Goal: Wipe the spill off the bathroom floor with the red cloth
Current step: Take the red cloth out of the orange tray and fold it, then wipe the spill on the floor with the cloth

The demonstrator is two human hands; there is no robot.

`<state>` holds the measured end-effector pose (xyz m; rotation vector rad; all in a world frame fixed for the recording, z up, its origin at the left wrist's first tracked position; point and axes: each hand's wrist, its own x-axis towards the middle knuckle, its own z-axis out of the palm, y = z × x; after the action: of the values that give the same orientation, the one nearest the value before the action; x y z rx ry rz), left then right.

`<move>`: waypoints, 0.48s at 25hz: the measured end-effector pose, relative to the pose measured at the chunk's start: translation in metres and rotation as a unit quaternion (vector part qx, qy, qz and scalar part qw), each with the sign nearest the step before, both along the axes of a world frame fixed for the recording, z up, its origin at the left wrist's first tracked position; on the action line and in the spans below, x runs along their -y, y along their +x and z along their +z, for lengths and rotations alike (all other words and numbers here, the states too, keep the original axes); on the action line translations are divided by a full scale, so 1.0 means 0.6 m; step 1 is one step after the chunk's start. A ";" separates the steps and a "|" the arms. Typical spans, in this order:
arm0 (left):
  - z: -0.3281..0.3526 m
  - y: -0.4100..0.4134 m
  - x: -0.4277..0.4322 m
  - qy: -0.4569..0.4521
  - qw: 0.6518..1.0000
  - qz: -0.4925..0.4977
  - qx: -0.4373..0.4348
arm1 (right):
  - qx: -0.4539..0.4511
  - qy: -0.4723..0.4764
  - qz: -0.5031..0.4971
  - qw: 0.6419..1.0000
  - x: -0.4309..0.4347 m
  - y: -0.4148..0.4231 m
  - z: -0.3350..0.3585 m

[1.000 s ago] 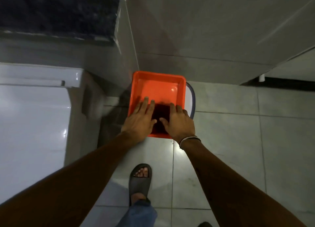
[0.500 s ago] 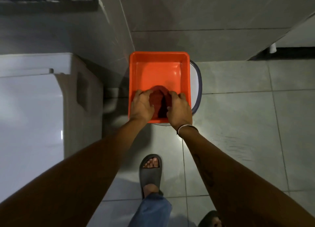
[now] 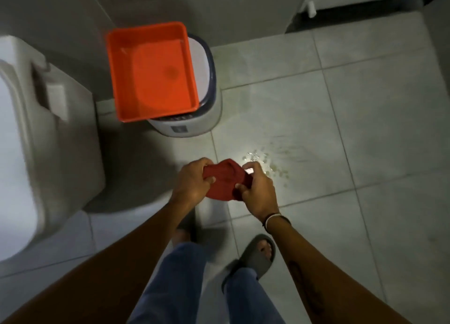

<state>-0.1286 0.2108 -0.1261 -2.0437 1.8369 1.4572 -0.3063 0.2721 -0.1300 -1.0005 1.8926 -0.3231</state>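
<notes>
A dark red cloth [image 3: 222,182] hangs bunched in the air between both hands, above the grey floor tiles. My left hand [image 3: 192,181] grips its left edge and my right hand [image 3: 258,189] pinches its right side. The spill [image 3: 265,161], a patch of shiny droplets and wet streaks, lies on the tiles just beyond and to the right of my right hand. The cloth is held clear of the spill and of the floor.
An orange tub [image 3: 151,70] with a little water rests on a white bin [image 3: 194,119] against the wall. A white toilet [image 3: 36,141] fills the left side. My feet in grey sandals [image 3: 253,258] stand below the hands. A door gap [image 3: 365,9] is at the far right.
Both hands lifted the red cloth out of the orange tub and drew it back toward me, over the floor beside the spill. The view tilted down and to the right.
</notes>
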 end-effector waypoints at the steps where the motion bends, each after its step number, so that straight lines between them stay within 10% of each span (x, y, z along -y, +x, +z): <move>1: -0.029 -0.022 -0.033 0.020 1.000 -0.020 0.007 | 0.004 0.017 -0.002 1.000 -0.040 -0.021 -0.028; 12: -0.398 -0.186 -0.193 0.027 0.984 -0.176 0.000 | -0.170 0.042 -0.015 0.984 -0.265 -0.121 -0.401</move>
<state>-0.2400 0.3264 -0.3647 -1.5879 2.0050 1.3880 -0.3790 0.4309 -0.3704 -1.0192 2.2099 -0.0919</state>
